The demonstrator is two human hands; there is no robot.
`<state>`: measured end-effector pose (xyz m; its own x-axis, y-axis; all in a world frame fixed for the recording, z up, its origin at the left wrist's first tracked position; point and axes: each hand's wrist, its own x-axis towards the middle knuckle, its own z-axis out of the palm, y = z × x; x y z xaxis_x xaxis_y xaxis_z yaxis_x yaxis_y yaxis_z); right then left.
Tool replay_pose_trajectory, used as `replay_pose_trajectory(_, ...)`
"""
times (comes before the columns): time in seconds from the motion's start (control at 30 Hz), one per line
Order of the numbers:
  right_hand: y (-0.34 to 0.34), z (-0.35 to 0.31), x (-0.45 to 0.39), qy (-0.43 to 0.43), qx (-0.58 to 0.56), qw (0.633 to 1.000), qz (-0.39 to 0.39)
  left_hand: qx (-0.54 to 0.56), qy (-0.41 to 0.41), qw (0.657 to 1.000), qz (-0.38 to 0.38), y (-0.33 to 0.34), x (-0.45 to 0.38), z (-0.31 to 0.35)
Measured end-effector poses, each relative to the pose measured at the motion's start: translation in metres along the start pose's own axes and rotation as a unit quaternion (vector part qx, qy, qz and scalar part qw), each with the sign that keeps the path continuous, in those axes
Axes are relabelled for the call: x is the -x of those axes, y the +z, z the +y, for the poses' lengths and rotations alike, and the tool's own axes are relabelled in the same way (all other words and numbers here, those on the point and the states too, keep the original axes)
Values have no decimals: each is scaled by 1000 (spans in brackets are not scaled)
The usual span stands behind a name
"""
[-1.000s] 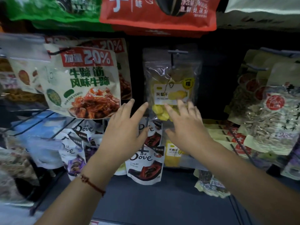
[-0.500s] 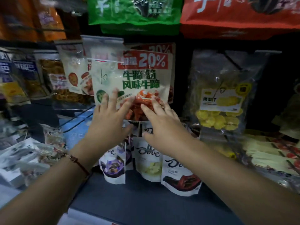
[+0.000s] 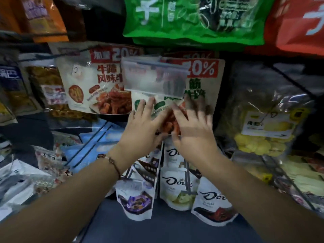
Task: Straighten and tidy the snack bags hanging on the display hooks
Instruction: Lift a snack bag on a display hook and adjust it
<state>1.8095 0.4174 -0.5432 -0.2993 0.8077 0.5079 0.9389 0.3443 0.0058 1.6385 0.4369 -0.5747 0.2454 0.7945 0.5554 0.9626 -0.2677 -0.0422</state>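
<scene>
Pressing flat against the lower half of a white beef-snack pouch with a red "20%" banner [image 3: 201, 81], both hands work side by side — the left hand [image 3: 143, 127] and right hand [image 3: 192, 130] have fingers spread and straight, gripping nothing. The pouch hangs on its display hook behind a clear plastic price tag [image 3: 154, 76], between a matching white pouch [image 3: 91, 88] and a clear bag of yellow dried fruit [image 3: 266, 120]. Flat palms likely square it without creasing — white Dove chocolate pouches [image 3: 177, 188] hang below.
</scene>
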Motion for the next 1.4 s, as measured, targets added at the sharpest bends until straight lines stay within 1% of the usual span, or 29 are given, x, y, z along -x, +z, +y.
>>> replay_pose_trajectory(0.07,7,11,-19,10,-15,1000,-23,8,-8,1000,-1,7,-17,2)
replay_pose_trajectory(0.17,15,32,-29,-35,-29,999,12,19,-22,999,25,15,-20,10)
replay_pose_trajectory(0.2,13,36,-26,-44,-42,998,19,60,-27,997,42,17,-17,12)
replay_pose_trajectory(0.23,10,38,-21,-34,-61,997,19,124,-36,990,58,16,-12,16)
replay_pose_trajectory(0.27,4,36,-15,3,-86,996,15,196,-52,976,78,14,-7,18)
replay_pose_trajectory(0.3,0,35,-11,58,-108,992,5,253,-80,958,106,10,-6,20)
replay_pose_trajectory(0.33,0,37,-11,113,-113,987,0,284,-124,940,142,7,-7,20)
replay_pose_trajectory(0.37,4,40,-15,163,-111,980,-5,294,-184,922,171,3,-12,19)
replay_pose_trajectory(0.4,9,42,-20,207,-120,971,-6,311,-254,897,183,1,-18,14)
replay_pose_trajectory(0.43,16,44,-26,243,-163,956,0,345,-317,867,168,1,-25,9)
replay_pose_trajectory(0.47,21,45,-30,269,-237,934,0,400,-359,832,139,1,-30,4)
replay_pose_trajectory(0.5,26,45,-34,282,-312,907,-1,455,-374,801,109,3,-34,2)
replay_pose_trajectory(0.53,31,46,-39,282,-363,888,-4,491,-370,784,89,8,-37,0)
replay_pose_trajectory(0.57,35,47,-41,278,-389,878,-13,497,-362,786,75,13,-39,-1)
replay_pose_trajectory(0.63,38,49,-44,273,-410,870,-32,481,-351,801,65,18,-42,-5)
replay_pose_trajectory(0.73,38,50,-51,270,-415,867,-55,495,-331,801,56,17,-47,-14)
replay_pose_trajectory(0.8,36,49,-52,272,-411,868,-64,475,-328,816,32,15,-46,-16)
replay_pose_trajectory(0.9,29,47,-49,275,-407,868,-74,385,-342,857,0,6,-38,-12)
replay_pose_trajectory(0.97,22,47,-41,274,-392,873,-93,329,-348,878,9,-8,-25,-6)
replay_pose_trajectory(1.03,5,45,-20,267,-372,882,-109,271,-335,902,11,-27,-1,3)
replay_pose_trajectory(1.07,-6,43,-3,252,-364,890,-109,228,-314,921,13,-37,17,10)
replay_pose_trajectory(1.13,-28,38,46,193,-351,912,-95,141,-249,958,7,-57,61,29)
replay_pose_trajectory(1.2,-45,31,103,124,-345,927,-80,77,-186,979,-16,-66,106,47)
replay_pose_trajectory(1.23,-49,29,130,101,-340,931,-88,63,-148,987,-25,-66,125,55)
replay_pose_trajectory(1.3,-44,30,172,71,-321,935,-131,71,-49,995,-43,-60,155,69)
replay_pose_trajectory(1.37,-32,31,201,54,-283,941,-179,85,46,993,-74,-50,175,84)
replay_pose_trajectory(1.4,-26,32,213,47,-264,944,-193,85,83,988,-102,-44,180,92)
